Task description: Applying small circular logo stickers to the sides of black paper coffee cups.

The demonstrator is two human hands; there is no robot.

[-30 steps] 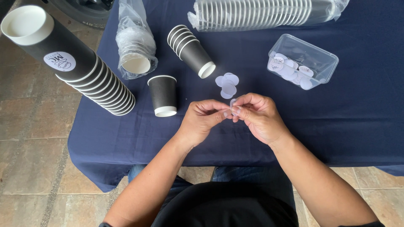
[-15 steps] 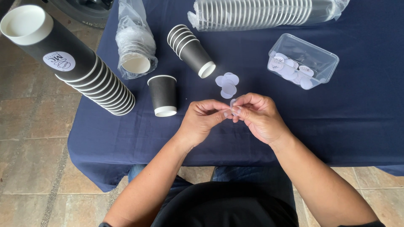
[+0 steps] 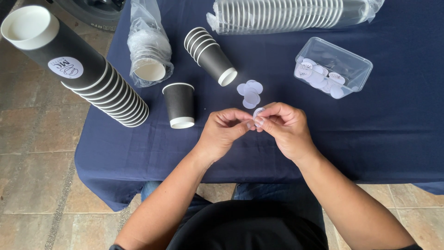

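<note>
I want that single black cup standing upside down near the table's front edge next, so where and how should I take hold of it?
Grip the upside-down black cup around its black side wall, about mid-height, probably with the left hand, which is nearer. Come from its front: the leaning cup stack crowds its left side and the bagged cups sit behind. It widens toward the white rim on the cloth, so a mid-wall grip should hold.

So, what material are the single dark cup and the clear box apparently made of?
The upside-down black cup with white rim looks like matte paper: dull surface, rolled rim. The clear rectangular box holding round white stickers looks like thin glossy plastic: transparent, with shiny highlights.
</note>
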